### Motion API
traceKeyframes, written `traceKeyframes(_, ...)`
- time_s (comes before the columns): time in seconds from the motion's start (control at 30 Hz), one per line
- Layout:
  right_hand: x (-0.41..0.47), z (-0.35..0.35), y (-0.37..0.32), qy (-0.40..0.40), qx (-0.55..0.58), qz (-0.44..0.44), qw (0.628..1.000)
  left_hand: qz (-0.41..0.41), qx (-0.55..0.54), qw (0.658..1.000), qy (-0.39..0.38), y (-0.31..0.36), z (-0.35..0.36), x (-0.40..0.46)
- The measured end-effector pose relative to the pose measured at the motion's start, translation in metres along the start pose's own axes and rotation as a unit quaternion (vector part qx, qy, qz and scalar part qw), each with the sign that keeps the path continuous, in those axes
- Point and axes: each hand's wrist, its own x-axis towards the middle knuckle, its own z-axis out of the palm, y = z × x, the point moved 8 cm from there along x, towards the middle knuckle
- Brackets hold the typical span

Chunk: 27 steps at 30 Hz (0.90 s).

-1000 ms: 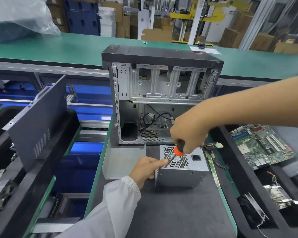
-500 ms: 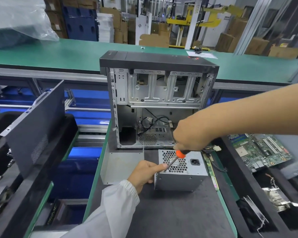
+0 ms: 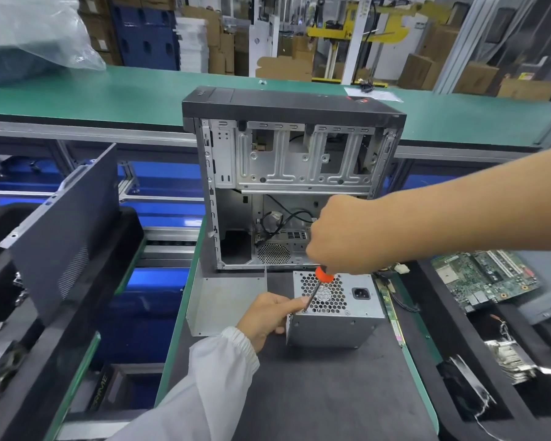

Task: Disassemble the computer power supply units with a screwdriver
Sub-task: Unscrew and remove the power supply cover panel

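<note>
Left hand: the left hand (image 3: 265,316), in a white sleeve (image 3: 210,386), braces the near-left corner of the power supply unit (image 3: 333,316); forefinger stretched along the top edge beside the tip of the tool, the other fingers curled against the left wall
Screw: the screwdriver (image 3: 315,289) tip sits at the near-left corner of the top face, just by the forefinger; the screw head itself is too small to make out
Step in hand: judged to be undoing a cover screw at that corner, an early stage, as the housing looks fully closed
Next move: likely calls for steady downward pressure with the shaft in line with the screw, while the left hand keeps the box from sliding on the mat
Power supply unit: a plain silver metal box on the dark work mat (image 3: 315,393), honeycomb fan grille and a black mains socket on top, small holes in the near wall
Right hand: the right hand (image 3: 341,238) reaches in from the right, fingers wrapped round the handle; only the orange collar and dark shaft show below it
Behind: an open computer case (image 3: 293,173) stands upright just beyond the unit, loose cables inside
</note>
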Motion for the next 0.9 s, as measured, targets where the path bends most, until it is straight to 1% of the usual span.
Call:
traceKeyframes(0.03,-0.003,-0.012,-0.004,0.059,-0.036,-0.002,0.998,-0.003,-0.003,1.000,0.001,0.000,0.000,0.000)
traceKeyframes(0.1,-0.008,-0.022,-0.018,0.161,-0.114,-0.030,0.980,-0.004,-0.021,1.000,0.001,-0.001,0.001,0.000)
traceKeyframes(0.17,-0.014,-0.029,-0.035,0.215,-0.143,-0.074,0.963,-0.001,-0.048,0.999,0.006,-0.002,0.000,0.002)
traceKeyframes(0.2,-0.016,-0.032,-0.036,0.225,-0.153,-0.084,0.959,0.000,-0.056,0.998,0.008,-0.002,0.000,0.002)
traceKeyframes(0.23,-0.017,-0.033,-0.035,0.218,-0.158,-0.082,0.960,0.002,-0.060,0.998,0.007,-0.001,0.000,0.002)
traceKeyframes(0.33,-0.018,-0.023,-0.031,0.140,-0.148,-0.063,0.977,-0.004,-0.054,0.999,-0.006,0.001,0.003,-0.001)
traceKeyframes(0.43,-0.009,-0.010,-0.020,0.091,-0.076,-0.020,0.993,-0.016,-0.047,0.999,-0.014,0.001,0.005,-0.006)
traceKeyframes(0.5,-0.006,0.002,-0.012,0.019,-0.023,-0.014,0.999,-0.020,-0.040,0.999,-0.018,0.002,0.005,-0.007)
traceKeyframes(0.53,-0.006,0.006,-0.010,-0.004,-0.002,-0.015,1.000,-0.022,-0.032,0.999,-0.024,0.003,0.005,-0.008)
traceKeyframes(0.57,-0.007,0.004,-0.011,-0.007,0.005,-0.022,1.000,-0.023,-0.023,0.999,-0.032,0.005,0.005,-0.009)
traceKeyframes(0.67,-0.004,-0.003,-0.013,-0.012,-0.030,-0.022,0.999,-0.027,-0.016,0.998,-0.050,0.009,0.006,-0.012)
traceKeyframes(0.77,0.002,-0.009,-0.013,0.006,-0.039,-0.025,0.999,-0.033,-0.030,0.997,-0.063,0.008,0.006,-0.015)
traceKeyframes(0.9,0.000,-0.018,-0.024,0.087,-0.094,-0.048,0.991,-0.034,-0.045,0.996,-0.069,0.009,0.008,-0.016)
